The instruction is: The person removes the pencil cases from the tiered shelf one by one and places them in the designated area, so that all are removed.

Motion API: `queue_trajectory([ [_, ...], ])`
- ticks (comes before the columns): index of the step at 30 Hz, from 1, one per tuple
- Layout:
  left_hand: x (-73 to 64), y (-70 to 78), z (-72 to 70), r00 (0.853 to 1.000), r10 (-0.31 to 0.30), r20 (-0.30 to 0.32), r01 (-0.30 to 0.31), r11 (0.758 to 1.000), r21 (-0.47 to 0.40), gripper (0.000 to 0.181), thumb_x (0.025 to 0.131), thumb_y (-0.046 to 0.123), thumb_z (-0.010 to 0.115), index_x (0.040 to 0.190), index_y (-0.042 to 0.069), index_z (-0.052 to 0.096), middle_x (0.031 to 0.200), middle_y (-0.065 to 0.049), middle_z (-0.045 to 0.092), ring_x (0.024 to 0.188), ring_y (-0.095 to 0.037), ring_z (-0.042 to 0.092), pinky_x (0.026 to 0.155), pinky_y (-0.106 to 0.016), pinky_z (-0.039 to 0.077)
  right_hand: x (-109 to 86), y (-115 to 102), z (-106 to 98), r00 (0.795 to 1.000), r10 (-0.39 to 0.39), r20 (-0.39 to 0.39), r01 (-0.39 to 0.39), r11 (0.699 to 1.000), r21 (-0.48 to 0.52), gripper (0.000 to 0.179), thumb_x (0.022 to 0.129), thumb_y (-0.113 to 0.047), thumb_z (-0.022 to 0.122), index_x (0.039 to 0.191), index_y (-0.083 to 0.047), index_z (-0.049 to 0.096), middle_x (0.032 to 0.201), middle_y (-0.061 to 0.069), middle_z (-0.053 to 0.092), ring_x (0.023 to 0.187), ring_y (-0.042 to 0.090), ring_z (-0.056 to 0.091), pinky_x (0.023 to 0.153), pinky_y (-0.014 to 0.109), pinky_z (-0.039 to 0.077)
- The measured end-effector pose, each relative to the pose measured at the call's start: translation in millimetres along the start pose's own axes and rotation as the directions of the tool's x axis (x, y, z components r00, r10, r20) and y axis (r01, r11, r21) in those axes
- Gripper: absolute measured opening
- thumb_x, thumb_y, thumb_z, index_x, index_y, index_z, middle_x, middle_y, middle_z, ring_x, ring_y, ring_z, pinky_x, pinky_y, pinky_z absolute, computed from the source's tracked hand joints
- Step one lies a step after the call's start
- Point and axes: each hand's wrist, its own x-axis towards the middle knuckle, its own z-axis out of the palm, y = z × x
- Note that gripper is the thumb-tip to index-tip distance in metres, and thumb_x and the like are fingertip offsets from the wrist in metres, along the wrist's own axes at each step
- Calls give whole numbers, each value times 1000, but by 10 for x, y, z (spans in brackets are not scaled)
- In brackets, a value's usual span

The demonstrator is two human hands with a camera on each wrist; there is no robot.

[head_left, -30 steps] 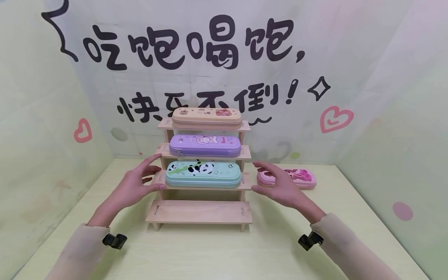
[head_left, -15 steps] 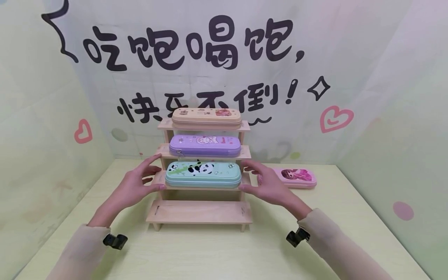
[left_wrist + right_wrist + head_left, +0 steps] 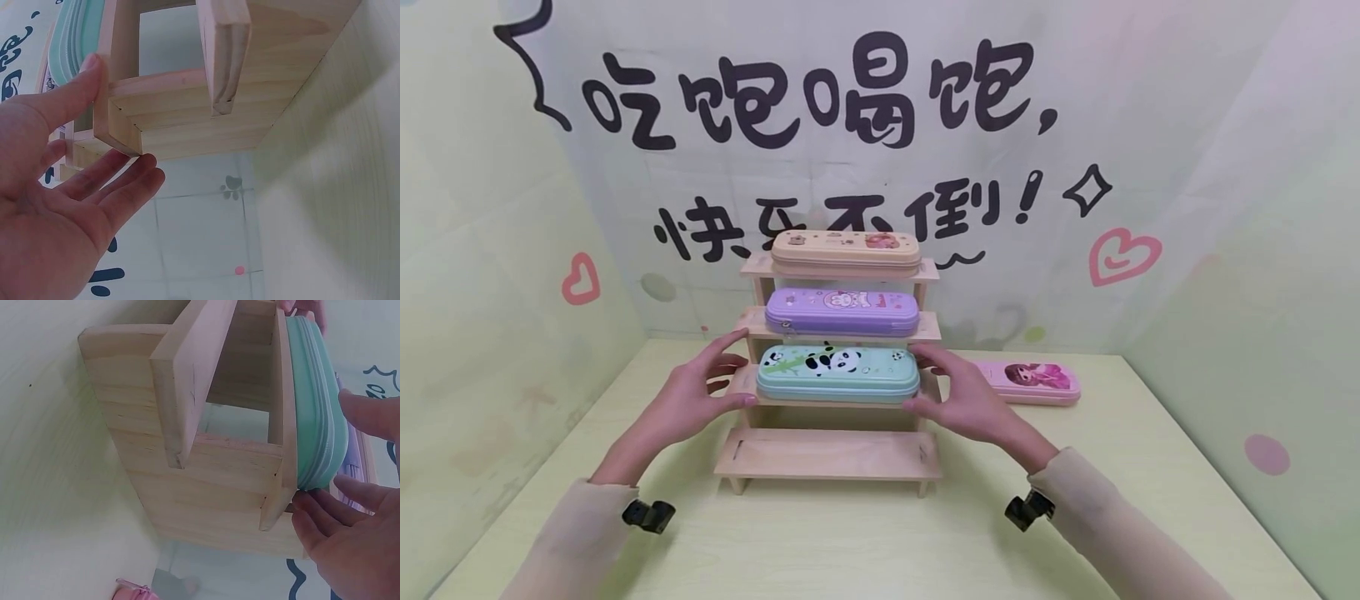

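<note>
My left hand (image 3: 691,396) touches the tiered pale-wood stand (image 3: 831,455), fingers released; my right hand (image 3: 972,402): grip indeterminable. Oblong mint-green zippered case (image 3: 837,377): probably light, stiff; grasp both ends.

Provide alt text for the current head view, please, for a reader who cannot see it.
A person's left hand and right hand flank a mint panda pencil case on a four-tier wooden stand. A purple pencil case and a cream pencil case sit on the tiers above; a pink pencil case lies on the table to the right.
</note>
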Motion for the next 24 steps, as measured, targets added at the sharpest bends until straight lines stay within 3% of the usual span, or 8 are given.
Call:
queue_trajectory([
  [7, 5, 20, -5, 1000, -7, 6, 7, 1000, -3, 103, 87, 19, 90, 168, 23, 27, 137, -25, 63, 130, -47, 59, 105, -60, 52, 11, -6, -5, 1000, -14, -11, 15, 1000, 24, 76, 88, -21, 87, 152, -1, 51, 138, 10, 64, 127, 29, 61, 113, 52, 49],
  [15, 0, 9, -3, 1000, -7, 4, 7, 1000, -8, 102, 86, 19, 90, 167, 23, 28, 136, -24, 64, 129, -47, 59, 105, -60, 53, 58, -47, 20, 997, 66, 42, -68, 996, 59, 79, 92, -28, 85, 156, -4, 47, 155, 16, 52, 135, 38, 57, 116, 53, 46],
  [24, 10, 0, -1, 1000, 6, -1, -6, 1000, -18, 102, 86, 17, 90, 167, 22, 29, 135, -24, 65, 129, -46, 60, 104, -61, 53, 101, -102, 34, 996, 84, 39, -87, 994, 60, 76, 89, -27, 88, 152, -2, 52, 152, 15, 54, 135, 38, 57, 117, 53, 44],
])
